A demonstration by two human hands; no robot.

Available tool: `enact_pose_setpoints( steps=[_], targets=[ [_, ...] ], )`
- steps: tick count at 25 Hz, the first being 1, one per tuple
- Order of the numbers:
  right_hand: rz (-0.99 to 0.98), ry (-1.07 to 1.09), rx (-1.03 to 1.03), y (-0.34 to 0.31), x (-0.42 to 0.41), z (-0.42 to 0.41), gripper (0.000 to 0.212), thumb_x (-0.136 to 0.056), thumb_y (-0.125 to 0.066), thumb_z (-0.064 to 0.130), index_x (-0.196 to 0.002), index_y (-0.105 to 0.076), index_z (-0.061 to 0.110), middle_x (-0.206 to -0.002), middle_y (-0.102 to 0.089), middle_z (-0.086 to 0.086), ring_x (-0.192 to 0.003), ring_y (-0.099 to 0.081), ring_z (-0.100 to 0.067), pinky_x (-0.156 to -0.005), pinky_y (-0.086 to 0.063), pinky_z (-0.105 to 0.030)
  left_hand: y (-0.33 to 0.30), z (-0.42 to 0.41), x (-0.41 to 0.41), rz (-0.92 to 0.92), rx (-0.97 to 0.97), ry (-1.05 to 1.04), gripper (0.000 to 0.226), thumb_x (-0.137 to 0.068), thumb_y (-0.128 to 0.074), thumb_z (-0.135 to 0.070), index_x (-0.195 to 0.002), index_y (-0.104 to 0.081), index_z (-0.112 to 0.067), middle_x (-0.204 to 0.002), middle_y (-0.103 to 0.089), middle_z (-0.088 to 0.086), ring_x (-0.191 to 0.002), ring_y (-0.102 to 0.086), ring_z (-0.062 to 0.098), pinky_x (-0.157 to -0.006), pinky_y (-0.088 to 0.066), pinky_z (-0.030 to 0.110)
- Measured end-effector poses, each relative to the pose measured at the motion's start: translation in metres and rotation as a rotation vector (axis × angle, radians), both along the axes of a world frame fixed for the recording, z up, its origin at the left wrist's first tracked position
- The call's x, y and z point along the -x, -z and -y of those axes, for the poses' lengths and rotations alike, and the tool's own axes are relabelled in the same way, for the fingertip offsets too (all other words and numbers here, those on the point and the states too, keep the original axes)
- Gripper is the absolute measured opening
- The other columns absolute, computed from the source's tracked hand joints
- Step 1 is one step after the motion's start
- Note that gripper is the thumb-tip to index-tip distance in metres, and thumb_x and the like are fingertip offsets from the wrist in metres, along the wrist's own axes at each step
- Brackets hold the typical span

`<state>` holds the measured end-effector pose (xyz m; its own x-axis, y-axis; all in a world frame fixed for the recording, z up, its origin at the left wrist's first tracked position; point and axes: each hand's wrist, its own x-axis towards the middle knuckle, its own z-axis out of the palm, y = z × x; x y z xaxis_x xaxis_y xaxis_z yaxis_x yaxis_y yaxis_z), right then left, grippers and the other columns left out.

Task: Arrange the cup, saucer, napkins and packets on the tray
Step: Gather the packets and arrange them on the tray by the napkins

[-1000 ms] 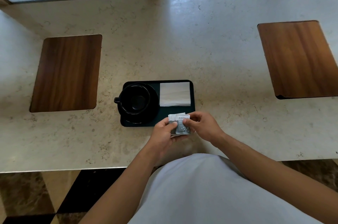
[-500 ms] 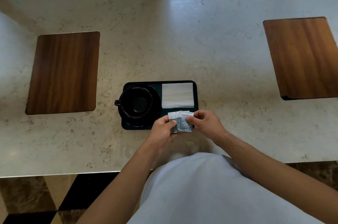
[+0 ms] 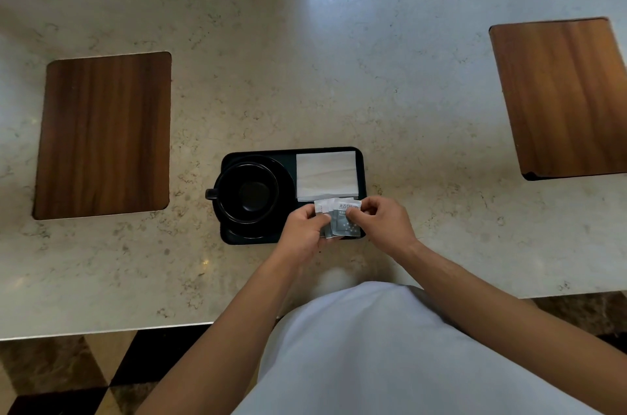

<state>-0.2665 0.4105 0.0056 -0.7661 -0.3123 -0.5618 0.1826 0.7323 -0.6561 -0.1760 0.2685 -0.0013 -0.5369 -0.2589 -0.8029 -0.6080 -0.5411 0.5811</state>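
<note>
Both hands pinch the fanned packets (image 3: 339, 219) over the tray's (image 3: 361, 177) near right corner, left hand (image 3: 303, 231) on the left edge, right hand (image 3: 381, 223) on the right, just below the napkins (image 3: 326, 174).

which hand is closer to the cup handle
Left. The left hand holds the packets just right of the cup, nearer its handle. The right hand pinches the same packets from farther right.
</note>
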Motion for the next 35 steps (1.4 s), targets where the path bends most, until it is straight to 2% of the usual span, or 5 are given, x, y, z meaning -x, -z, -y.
enact_pose_setpoints(
  steps=[12, 16, 21, 30, 35],
  targets=[
    [-0.197, -0.096, -0.224, -0.003, 0.001, -0.005, 0.021, -0.089, -0.073, 0.036, -0.086, -0.076, 0.016, -0.076, -0.071, 0.002, -0.069, -0.067, -0.012, -0.062, -0.057, -0.030, -0.011, -0.012, 0.013, 0.180, 0.627, 0.403, 0.011, -0.090, -0.068, -0.018, -0.086, -0.073, -0.026, -0.077, -0.072, -0.013, -0.073, -0.068, 0.008, -0.064, -0.052, 0.026],
    [-0.269, -0.154, -0.248, -0.003, -0.001, -0.003, 0.024, -0.091, -0.072, 0.040, -0.085, -0.073, 0.017, -0.074, -0.069, 0.002, -0.067, -0.064, -0.013, -0.056, -0.047, -0.025, -0.013, -0.010, 0.012, 0.187, 0.731, 0.516, 0.010, -0.089, -0.065, -0.017, -0.089, -0.072, -0.009, -0.085, -0.073, 0.005, -0.080, -0.069, 0.025, -0.069, -0.056, 0.041],
    [-0.310, -0.167, -0.248, 0.000, -0.002, -0.003, 0.025, -0.091, -0.072, 0.042, -0.087, -0.072, 0.017, -0.074, -0.065, 0.004, -0.067, -0.061, -0.013, -0.056, -0.041, -0.025, -0.016, -0.011, 0.005, 0.163, 0.900, 0.610, 0.016, -0.090, -0.064, -0.018, -0.105, -0.067, -0.013, -0.104, -0.058, 0.002, -0.091, -0.058, 0.019, -0.080, -0.050, 0.033],
    [-0.250, -0.137, -0.167, 0.004, -0.001, -0.009, 0.026, -0.089, -0.073, 0.043, -0.097, -0.057, 0.023, -0.079, -0.061, 0.008, -0.071, -0.060, -0.010, -0.060, -0.048, -0.028, -0.018, -0.011, -0.015, 0.066, 0.944, 0.565, 0.034, -0.095, -0.062, -0.019, -0.128, -0.061, -0.012, -0.116, -0.053, 0.001, -0.091, -0.062, 0.016, -0.084, -0.053, 0.030],
    [-0.251, -0.185, -0.032, 0.001, -0.004, -0.013, 0.010, -0.092, -0.069, 0.028, -0.098, -0.061, 0.026, -0.077, -0.061, 0.010, -0.067, -0.056, -0.002, -0.058, -0.039, -0.018, -0.023, -0.017, -0.025, 0.036, 0.952, 0.385, 0.021, -0.096, -0.060, -0.015, -0.116, -0.067, -0.014, -0.108, -0.055, -0.006, -0.085, -0.058, 0.002, -0.069, -0.042, 0.004]
  ],
)
